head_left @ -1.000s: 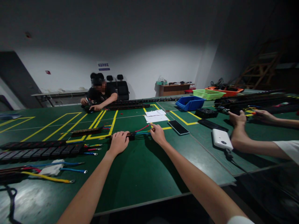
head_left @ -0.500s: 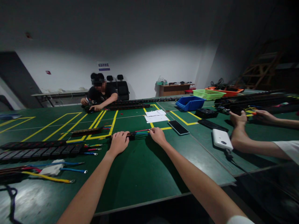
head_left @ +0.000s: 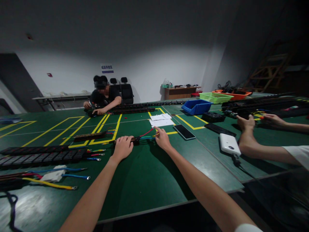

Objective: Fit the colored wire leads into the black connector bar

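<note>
- On the green counter (head_left: 145, 180), close by on the left, a yellow wire (head_left: 48, 183) with a metal ring end is lying near a white piece (head_left: 54, 175). Neither hand is touching them.
- A bit farther, a row of black blocks (head_left: 55, 158) is lying with short wires poking out. Some are showing ring ends, so that part is looking done.
- The left hand (head_left: 124, 146) is lying over a thin dark bar (head_left: 135, 140), fingers curling close together, holding it.
- The bar is resting between the two hands, partly hiding under the left one. A red wire (head_left: 146, 132) and a blue-green wire (head_left: 146, 137) are coming out of its right end.
- The right hand (head_left: 163, 138) is keeping its fingers narrow at the wire tips. The red wire is curving up to the pointing finger. I cannot tell if it is getting pinched.
- The bar is seeming partway along: wires are already sticking out, but I am not seeing them joined to anything. The right hand is hiding some ends, so how much is left is not showing.
- Past the left hand, a small bar (head_left: 89, 136) with wires is waiting, untouched.
- Farther off, paper (head_left: 161, 120) and a blue bin (head_left: 196, 106) are sitting.
</note>
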`<state>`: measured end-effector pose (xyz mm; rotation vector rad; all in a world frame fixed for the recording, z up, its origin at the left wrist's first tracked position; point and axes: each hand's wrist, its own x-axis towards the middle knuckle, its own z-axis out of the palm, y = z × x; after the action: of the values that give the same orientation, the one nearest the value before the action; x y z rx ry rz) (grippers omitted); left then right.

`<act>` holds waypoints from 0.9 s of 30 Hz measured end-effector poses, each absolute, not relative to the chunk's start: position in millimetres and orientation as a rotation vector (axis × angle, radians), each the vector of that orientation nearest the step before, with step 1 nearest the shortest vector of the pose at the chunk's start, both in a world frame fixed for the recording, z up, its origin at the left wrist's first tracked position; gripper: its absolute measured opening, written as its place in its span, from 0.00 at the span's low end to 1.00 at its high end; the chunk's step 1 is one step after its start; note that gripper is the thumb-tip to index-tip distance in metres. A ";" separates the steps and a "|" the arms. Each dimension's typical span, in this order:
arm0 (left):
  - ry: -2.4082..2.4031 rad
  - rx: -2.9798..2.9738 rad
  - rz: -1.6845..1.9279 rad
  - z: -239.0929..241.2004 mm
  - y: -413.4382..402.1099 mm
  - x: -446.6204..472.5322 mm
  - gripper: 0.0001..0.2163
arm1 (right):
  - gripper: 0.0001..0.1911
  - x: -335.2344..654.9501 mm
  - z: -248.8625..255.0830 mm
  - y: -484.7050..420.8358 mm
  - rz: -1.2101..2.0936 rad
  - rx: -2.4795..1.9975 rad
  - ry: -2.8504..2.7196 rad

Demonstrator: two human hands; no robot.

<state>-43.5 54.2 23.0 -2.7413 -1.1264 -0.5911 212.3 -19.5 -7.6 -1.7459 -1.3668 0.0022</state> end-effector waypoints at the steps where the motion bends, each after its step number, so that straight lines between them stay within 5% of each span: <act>1: -1.128 -2.742 -0.592 23.3 53.8 -43.4 0.20 | 0.30 212.3 -7.7 -19.3 0.008 -1.753 -1.363; 27: -1.133 -2.758 -0.580 25.3 51.1 -43.5 0.20 | 0.13 212.8 -3.5 -22.3 0.078 -1.932 -1.296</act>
<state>-43.5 51.1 25.3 -2.7585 -1.1329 -0.5797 212.8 -22.3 -3.5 -1.9324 -1.2963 0.0784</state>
